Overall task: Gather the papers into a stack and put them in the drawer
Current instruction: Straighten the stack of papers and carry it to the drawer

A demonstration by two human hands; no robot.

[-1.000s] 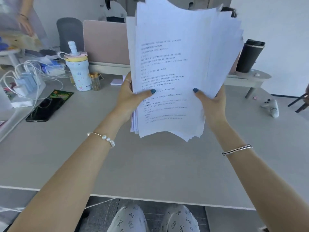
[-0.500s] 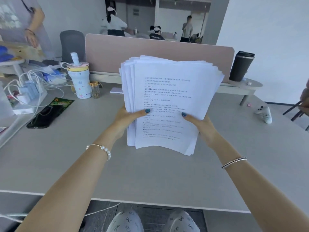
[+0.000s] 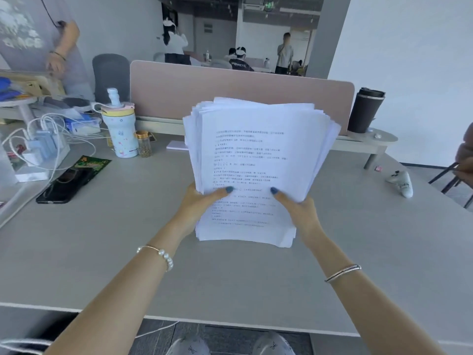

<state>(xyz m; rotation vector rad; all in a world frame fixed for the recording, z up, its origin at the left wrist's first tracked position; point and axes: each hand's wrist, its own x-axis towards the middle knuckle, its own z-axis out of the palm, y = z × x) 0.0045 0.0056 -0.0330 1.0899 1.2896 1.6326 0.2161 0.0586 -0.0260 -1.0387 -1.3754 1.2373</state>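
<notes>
A thick stack of white printed papers (image 3: 256,149) stands nearly upright in the middle of the grey desk (image 3: 230,278), its bottom edge resting on the desktop. The sheets fan out unevenly at the top and right. My left hand (image 3: 202,203) grips the stack's lower left side, thumb on the front page. My right hand (image 3: 297,208) grips the lower right side the same way. No drawer is in view.
A black phone (image 3: 67,185) and green packet (image 3: 92,163) lie at left, near chargers and cables (image 3: 41,147). A white bottle (image 3: 122,131) and small jar (image 3: 143,146) stand before the pink partition (image 3: 230,90). A dark tumbler (image 3: 364,111) sits at right. People stand behind.
The stack has come down from in front of my face to the desktop, with both hands lowering it. Its sheets sit more squared at the bottom than before.
</notes>
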